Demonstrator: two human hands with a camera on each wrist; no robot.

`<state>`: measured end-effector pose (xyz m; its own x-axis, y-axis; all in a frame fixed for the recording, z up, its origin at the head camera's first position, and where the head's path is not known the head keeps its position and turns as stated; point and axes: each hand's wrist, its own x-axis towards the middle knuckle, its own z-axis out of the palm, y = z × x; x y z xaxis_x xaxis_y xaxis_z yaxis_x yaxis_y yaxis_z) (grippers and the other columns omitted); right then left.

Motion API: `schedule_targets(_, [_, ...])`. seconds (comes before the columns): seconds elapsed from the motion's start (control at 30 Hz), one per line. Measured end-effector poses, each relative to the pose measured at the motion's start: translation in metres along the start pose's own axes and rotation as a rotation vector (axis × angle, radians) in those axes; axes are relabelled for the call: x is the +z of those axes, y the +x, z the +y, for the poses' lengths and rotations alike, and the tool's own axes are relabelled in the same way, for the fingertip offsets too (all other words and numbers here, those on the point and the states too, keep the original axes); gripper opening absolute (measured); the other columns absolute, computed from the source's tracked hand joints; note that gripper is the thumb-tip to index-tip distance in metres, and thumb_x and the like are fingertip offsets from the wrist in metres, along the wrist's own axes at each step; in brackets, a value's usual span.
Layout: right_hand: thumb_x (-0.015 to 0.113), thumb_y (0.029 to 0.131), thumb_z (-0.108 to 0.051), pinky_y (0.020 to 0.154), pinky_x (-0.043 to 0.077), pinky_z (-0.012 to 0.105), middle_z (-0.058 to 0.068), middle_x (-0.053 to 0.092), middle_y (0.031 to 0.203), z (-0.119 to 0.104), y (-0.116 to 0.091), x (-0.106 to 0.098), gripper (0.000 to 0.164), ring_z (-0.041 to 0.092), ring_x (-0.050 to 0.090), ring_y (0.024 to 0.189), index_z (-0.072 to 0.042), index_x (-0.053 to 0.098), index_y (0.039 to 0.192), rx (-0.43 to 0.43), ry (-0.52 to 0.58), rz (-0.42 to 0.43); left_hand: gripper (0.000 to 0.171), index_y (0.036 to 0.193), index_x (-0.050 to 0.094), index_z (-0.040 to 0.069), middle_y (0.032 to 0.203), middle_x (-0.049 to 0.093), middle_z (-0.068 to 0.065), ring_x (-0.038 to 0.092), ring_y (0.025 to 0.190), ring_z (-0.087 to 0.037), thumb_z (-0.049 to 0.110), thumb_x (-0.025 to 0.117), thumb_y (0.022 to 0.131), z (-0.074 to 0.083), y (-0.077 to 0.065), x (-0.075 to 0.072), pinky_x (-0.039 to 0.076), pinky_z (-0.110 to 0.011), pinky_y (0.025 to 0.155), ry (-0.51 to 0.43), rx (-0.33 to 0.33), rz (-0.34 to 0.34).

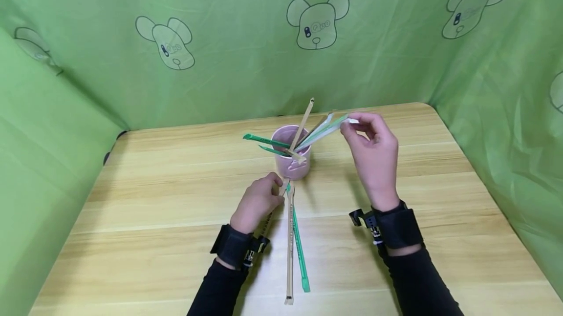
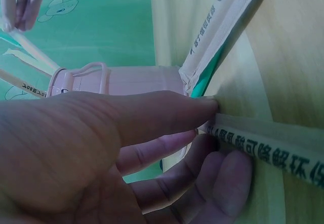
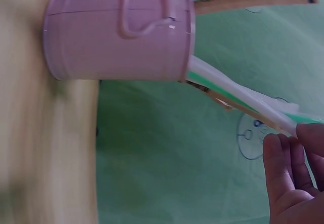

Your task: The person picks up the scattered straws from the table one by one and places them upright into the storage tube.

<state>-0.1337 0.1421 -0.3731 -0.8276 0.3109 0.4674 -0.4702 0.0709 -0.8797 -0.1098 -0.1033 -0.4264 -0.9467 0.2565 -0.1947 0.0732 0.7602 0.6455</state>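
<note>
A small lilac bucket (image 1: 288,171) with a side handle stands upright on the table, holding several paper-wrapped straws that fan out over its rim. My right hand (image 1: 376,155) pinches the upper end of a white-wrapped straw (image 3: 238,89), whose lower part is inside the bucket. In front of the bucket, my left hand (image 1: 258,203) has thumb and fingers on one end of a brown-wrapped straw (image 2: 273,150) with dark print. Beside that hand, another brown-wrapped straw (image 1: 290,252) and a green-wrapped straw (image 1: 301,252) lie on the table, their far ends close to the bucket's base.
The wooden table (image 1: 145,238) has light grain and rounded back corners. A green curtain (image 1: 246,52) with bear-head drawings hangs behind it and along both sides. Green-wrapped straws (image 1: 264,139) stick out left of the bucket, and a brown one (image 1: 303,120) leans upward.
</note>
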Motion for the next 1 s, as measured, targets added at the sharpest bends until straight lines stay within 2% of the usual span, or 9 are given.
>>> schedule_targets(0.23, [0.078, 0.097, -0.003, 0.092, 0.059, 0.029, 0.012, 0.070, 0.116, 0.017, -0.008, 0.008, 0.027, 0.020, 0.069, 0.106, 0.006, 0.068, 0.121, 0.036, -0.080, -0.081, 0.031, 0.120, 0.065, 0.000, 0.081, 0.059, -0.003, 0.054, 0.070, -0.020, 0.000, 0.077, 0.091, -0.001, 0.000, 0.000, 0.046, -0.031, 0.066, -0.004, -0.004, -0.002])
schedule_targets(0.5, [0.078, 0.099, -0.009, 0.095, 0.059, 0.031, 0.012, 0.070, 0.114, 0.024, -0.010, 0.009, 0.031, 0.021, 0.069, 0.106, 0.002, 0.063, 0.124, 0.087, -0.169, -0.182, 0.033, 0.121, 0.064, 0.000, 0.082, 0.059, -0.003, 0.054, 0.071, -0.020, -0.002, 0.077, 0.091, 0.000, 0.000, -0.002, 0.046, -0.031, 0.066, -0.013, -0.004, -0.027])
schedule_targets(0.8, [0.070, 0.101, -0.001, 0.094, 0.059, 0.030, 0.013, 0.071, 0.116, 0.028, -0.006, 0.002, 0.032, 0.025, 0.069, 0.109, 0.000, 0.060, 0.131, 0.126, -0.273, -0.277, 0.039, 0.123, 0.064, -0.003, 0.074, 0.050, -0.002, 0.048, 0.067, -0.019, -0.009, 0.073, 0.086, 0.001, 0.002, -0.003, 0.040, -0.028, 0.062, 0.015, -0.007, -0.054])
schedule_targets(1.0, [0.065, 0.102, 0.002, 0.097, 0.056, 0.040, 0.016, 0.071, 0.118, 0.033, -0.007, 0.002, 0.033, 0.028, 0.068, 0.109, -0.001, 0.058, 0.133, 0.170, -0.316, -0.335, 0.041, 0.123, 0.064, -0.004, 0.080, 0.051, -0.003, 0.050, 0.073, -0.020, -0.012, 0.070, 0.083, 0.002, 0.002, -0.003, 0.041, -0.028, 0.064, 0.050, 0.013, -0.052])
